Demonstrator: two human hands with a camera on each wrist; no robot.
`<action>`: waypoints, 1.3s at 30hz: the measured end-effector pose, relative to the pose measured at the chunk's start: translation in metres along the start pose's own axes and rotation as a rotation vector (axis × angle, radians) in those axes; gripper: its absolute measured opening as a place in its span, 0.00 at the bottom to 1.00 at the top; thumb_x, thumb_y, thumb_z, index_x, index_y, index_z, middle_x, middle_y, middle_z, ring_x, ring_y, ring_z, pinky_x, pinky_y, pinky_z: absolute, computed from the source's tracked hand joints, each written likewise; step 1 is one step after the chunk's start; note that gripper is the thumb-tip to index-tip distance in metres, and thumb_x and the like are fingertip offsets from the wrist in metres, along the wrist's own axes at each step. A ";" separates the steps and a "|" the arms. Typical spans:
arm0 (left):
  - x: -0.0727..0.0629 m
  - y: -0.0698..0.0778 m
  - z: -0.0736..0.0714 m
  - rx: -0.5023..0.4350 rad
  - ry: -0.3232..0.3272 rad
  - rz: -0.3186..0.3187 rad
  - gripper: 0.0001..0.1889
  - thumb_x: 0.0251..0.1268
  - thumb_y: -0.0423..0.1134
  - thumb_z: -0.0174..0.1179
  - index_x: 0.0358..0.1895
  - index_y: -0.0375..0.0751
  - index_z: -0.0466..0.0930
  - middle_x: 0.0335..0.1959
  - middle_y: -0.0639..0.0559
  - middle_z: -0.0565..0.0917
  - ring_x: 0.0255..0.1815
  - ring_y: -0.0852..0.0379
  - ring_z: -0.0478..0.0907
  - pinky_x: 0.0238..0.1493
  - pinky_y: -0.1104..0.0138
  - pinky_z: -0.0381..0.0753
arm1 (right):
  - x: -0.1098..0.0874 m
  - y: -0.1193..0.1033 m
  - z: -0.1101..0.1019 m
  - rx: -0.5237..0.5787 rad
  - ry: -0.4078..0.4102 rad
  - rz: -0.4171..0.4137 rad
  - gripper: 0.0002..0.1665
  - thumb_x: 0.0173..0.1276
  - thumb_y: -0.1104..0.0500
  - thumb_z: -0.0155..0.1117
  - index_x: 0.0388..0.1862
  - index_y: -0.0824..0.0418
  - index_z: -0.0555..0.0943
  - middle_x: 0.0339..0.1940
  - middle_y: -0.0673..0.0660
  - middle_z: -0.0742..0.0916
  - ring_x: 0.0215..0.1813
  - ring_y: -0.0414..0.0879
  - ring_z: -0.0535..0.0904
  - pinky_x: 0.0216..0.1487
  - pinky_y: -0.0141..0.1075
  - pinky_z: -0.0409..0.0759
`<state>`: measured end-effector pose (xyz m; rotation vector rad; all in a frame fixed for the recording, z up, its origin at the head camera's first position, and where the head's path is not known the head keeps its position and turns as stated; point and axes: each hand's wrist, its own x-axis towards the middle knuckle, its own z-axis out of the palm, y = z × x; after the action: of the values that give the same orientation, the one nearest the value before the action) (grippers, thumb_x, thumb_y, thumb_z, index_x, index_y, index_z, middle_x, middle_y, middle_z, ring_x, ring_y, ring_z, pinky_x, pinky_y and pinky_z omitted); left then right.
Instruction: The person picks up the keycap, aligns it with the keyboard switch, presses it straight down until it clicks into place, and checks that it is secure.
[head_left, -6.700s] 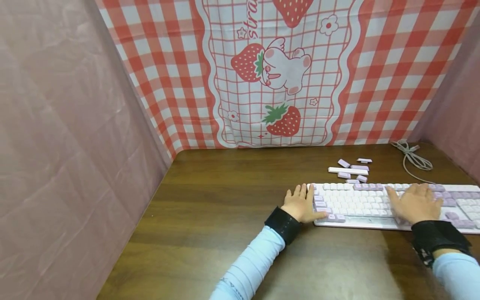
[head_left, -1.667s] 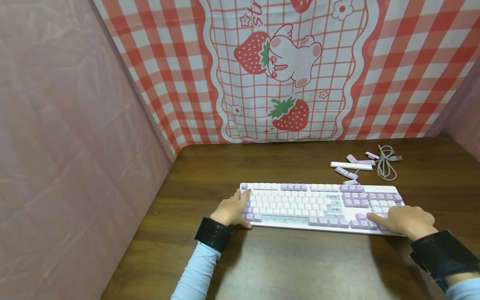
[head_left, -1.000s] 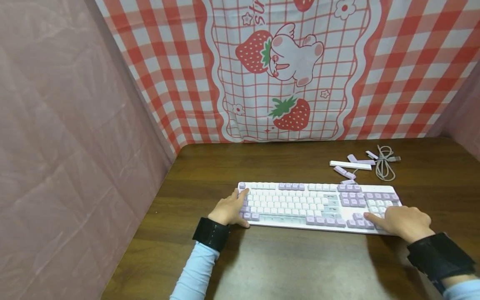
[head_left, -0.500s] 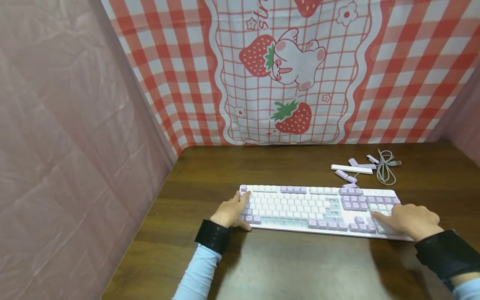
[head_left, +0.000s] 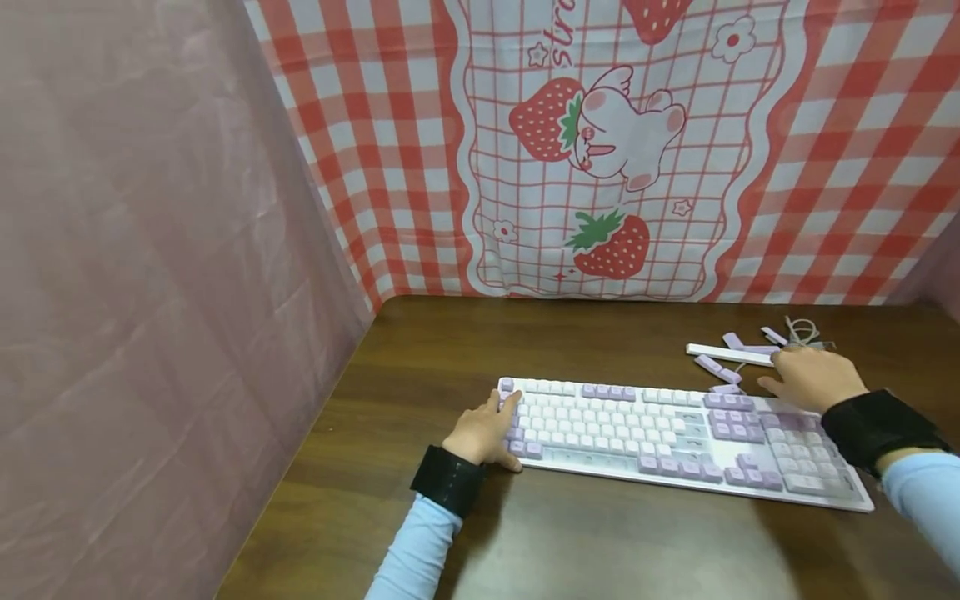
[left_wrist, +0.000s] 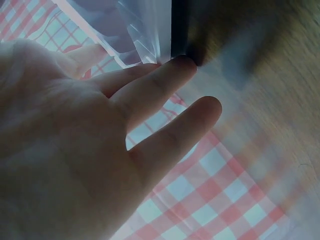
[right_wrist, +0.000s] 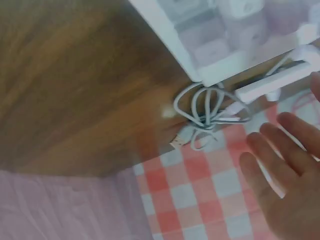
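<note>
In the head view a white and purple keyboard [head_left: 600, 425] lies on the table, its right end angled slightly nearer. Bare slots show along its front row and at the right of the letter keys. My left hand [head_left: 482, 432] rests at its left end, thumb by the front edge, other fingers along the side. The left wrist view shows these fingers [left_wrist: 155, 87] nearly straight. Behind the keyboard, my right hand [head_left: 817, 379] hovers at the right end of a long white keycap [head_left: 723, 355]. Its fingers [right_wrist: 272, 160] are spread and hold nothing in the right wrist view.
Several loose purple keycaps [head_left: 708, 364] lie around the long white one. A bundled grey USB cable [right_wrist: 207, 107] sits beside them, partly behind my right hand in the head view. A red-checked cloth [head_left: 405, 150] hangs at the table's back edge, with pink fabric [head_left: 150, 292] at the left.
The keyboard has slid left along the table, the cable with it. My right hand has since left its right end and moved back to the loose keycaps. My left hand stays at the left end.
</note>
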<state>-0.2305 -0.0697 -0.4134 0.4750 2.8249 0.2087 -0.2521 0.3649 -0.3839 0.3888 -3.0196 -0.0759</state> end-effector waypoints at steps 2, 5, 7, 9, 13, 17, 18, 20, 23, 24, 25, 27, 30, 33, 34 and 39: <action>0.000 0.002 0.002 -0.003 0.005 -0.001 0.56 0.37 0.53 0.74 0.72 0.48 0.51 0.71 0.33 0.56 0.64 0.39 0.69 0.61 0.51 0.70 | 0.008 0.006 0.010 -0.041 0.028 -0.025 0.14 0.52 0.58 0.68 0.22 0.68 0.76 0.18 0.59 0.79 0.22 0.55 0.76 0.23 0.50 0.73; -0.002 0.003 0.006 -0.020 0.006 -0.008 0.56 0.36 0.53 0.75 0.72 0.49 0.52 0.71 0.33 0.57 0.63 0.38 0.69 0.60 0.51 0.70 | 0.015 0.012 0.026 -0.063 0.051 -0.039 0.11 0.49 0.62 0.68 0.23 0.69 0.77 0.19 0.61 0.81 0.23 0.57 0.77 0.24 0.52 0.73; -0.004 0.003 0.008 -0.019 0.004 -0.010 0.56 0.35 0.53 0.75 0.71 0.50 0.53 0.71 0.34 0.58 0.63 0.38 0.69 0.60 0.51 0.70 | 0.017 0.014 0.036 -0.048 0.032 -0.042 0.08 0.48 0.65 0.67 0.24 0.69 0.77 0.20 0.61 0.81 0.24 0.57 0.77 0.24 0.51 0.73; -0.006 0.003 0.010 -0.012 0.004 -0.010 0.56 0.34 0.52 0.76 0.71 0.50 0.53 0.71 0.34 0.59 0.63 0.39 0.70 0.60 0.51 0.70 | 0.019 0.013 0.042 -0.035 -0.002 -0.034 0.07 0.49 0.67 0.65 0.27 0.70 0.78 0.21 0.61 0.81 0.25 0.57 0.77 0.24 0.50 0.74; -0.008 0.003 0.009 0.008 0.008 -0.002 0.55 0.33 0.52 0.76 0.70 0.49 0.54 0.70 0.34 0.60 0.63 0.42 0.70 0.61 0.51 0.69 | 0.023 0.011 0.045 -0.035 -0.020 0.002 0.08 0.50 0.70 0.63 0.31 0.72 0.78 0.23 0.64 0.82 0.26 0.58 0.78 0.23 0.50 0.75; -0.009 0.003 0.006 0.004 0.003 -0.002 0.55 0.34 0.52 0.76 0.71 0.49 0.54 0.70 0.34 0.60 0.64 0.42 0.69 0.62 0.51 0.68 | 0.026 0.011 0.043 -0.041 0.018 0.032 0.06 0.49 0.70 0.62 0.28 0.72 0.77 0.24 0.67 0.82 0.27 0.62 0.78 0.23 0.53 0.74; -0.009 0.003 0.005 0.000 0.003 -0.003 0.55 0.34 0.51 0.76 0.71 0.49 0.54 0.70 0.34 0.60 0.64 0.42 0.69 0.62 0.51 0.68 | 0.026 0.011 0.043 -0.038 0.023 0.035 0.05 0.49 0.70 0.62 0.27 0.72 0.77 0.24 0.67 0.82 0.27 0.62 0.78 0.23 0.54 0.74; -0.008 0.003 0.004 -0.003 0.007 -0.001 0.55 0.34 0.51 0.76 0.71 0.48 0.54 0.70 0.33 0.60 0.64 0.42 0.69 0.62 0.51 0.68 | 0.027 0.012 0.042 -0.030 0.029 0.035 0.05 0.49 0.70 0.62 0.24 0.71 0.76 0.22 0.67 0.81 0.26 0.62 0.78 0.22 0.53 0.74; -0.007 0.003 0.004 -0.014 0.017 0.006 0.55 0.34 0.51 0.76 0.70 0.48 0.54 0.70 0.32 0.60 0.64 0.41 0.69 0.62 0.50 0.68 | 0.030 0.015 0.041 -0.033 0.027 0.031 0.04 0.49 0.70 0.62 0.22 0.70 0.75 0.20 0.66 0.81 0.24 0.60 0.78 0.21 0.53 0.73; -0.007 0.003 0.004 -0.017 0.019 0.007 0.55 0.34 0.51 0.76 0.70 0.48 0.55 0.70 0.32 0.60 0.64 0.41 0.69 0.62 0.50 0.68 | 0.031 0.015 0.040 -0.038 0.023 0.028 0.04 0.49 0.70 0.62 0.22 0.70 0.75 0.20 0.65 0.81 0.24 0.60 0.77 0.21 0.53 0.73; -0.007 0.003 0.004 -0.023 0.021 0.007 0.55 0.34 0.50 0.76 0.70 0.48 0.55 0.70 0.32 0.60 0.64 0.40 0.69 0.61 0.50 0.68 | 0.033 0.016 0.040 -0.045 0.017 0.025 0.04 0.49 0.71 0.62 0.21 0.69 0.75 0.19 0.65 0.81 0.23 0.59 0.77 0.21 0.52 0.73; -0.006 0.003 0.003 -0.035 0.022 0.003 0.54 0.34 0.50 0.76 0.70 0.48 0.55 0.70 0.32 0.60 0.64 0.40 0.69 0.61 0.50 0.68 | 0.036 0.016 0.039 -0.056 0.007 0.015 0.03 0.49 0.71 0.62 0.21 0.69 0.76 0.19 0.64 0.81 0.23 0.58 0.77 0.21 0.52 0.73; -0.006 0.002 0.001 -0.054 0.016 -0.010 0.54 0.35 0.50 0.76 0.70 0.48 0.54 0.71 0.33 0.59 0.64 0.39 0.69 0.62 0.50 0.68 | 0.042 0.015 0.037 -0.064 -0.013 0.005 0.03 0.49 0.72 0.62 0.21 0.68 0.76 0.19 0.63 0.82 0.23 0.57 0.77 0.21 0.51 0.74; -0.004 0.001 0.000 -0.061 0.020 -0.014 0.54 0.35 0.50 0.76 0.70 0.48 0.54 0.71 0.33 0.58 0.64 0.40 0.68 0.62 0.50 0.67 | 0.046 0.015 0.036 -0.069 -0.015 0.002 0.03 0.49 0.72 0.61 0.21 0.68 0.76 0.18 0.63 0.82 0.23 0.57 0.77 0.21 0.51 0.73; -0.004 0.000 -0.001 -0.062 0.022 -0.013 0.54 0.35 0.50 0.76 0.70 0.48 0.54 0.71 0.33 0.58 0.64 0.40 0.68 0.62 0.50 0.67 | 0.048 0.015 0.036 -0.074 -0.018 0.004 0.03 0.49 0.72 0.62 0.21 0.69 0.77 0.18 0.63 0.82 0.23 0.57 0.77 0.21 0.51 0.73; -0.003 -0.001 -0.001 -0.060 0.032 -0.003 0.54 0.35 0.50 0.76 0.70 0.48 0.54 0.70 0.33 0.59 0.64 0.40 0.69 0.62 0.50 0.68 | 0.052 0.016 0.035 -0.097 -0.016 -0.003 0.02 0.48 0.72 0.62 0.21 0.69 0.78 0.18 0.64 0.81 0.23 0.58 0.77 0.22 0.51 0.74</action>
<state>-0.2288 -0.0718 -0.4116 0.4577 2.8409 0.3019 -0.3097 0.3687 -0.4132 0.3855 -3.0158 -0.2261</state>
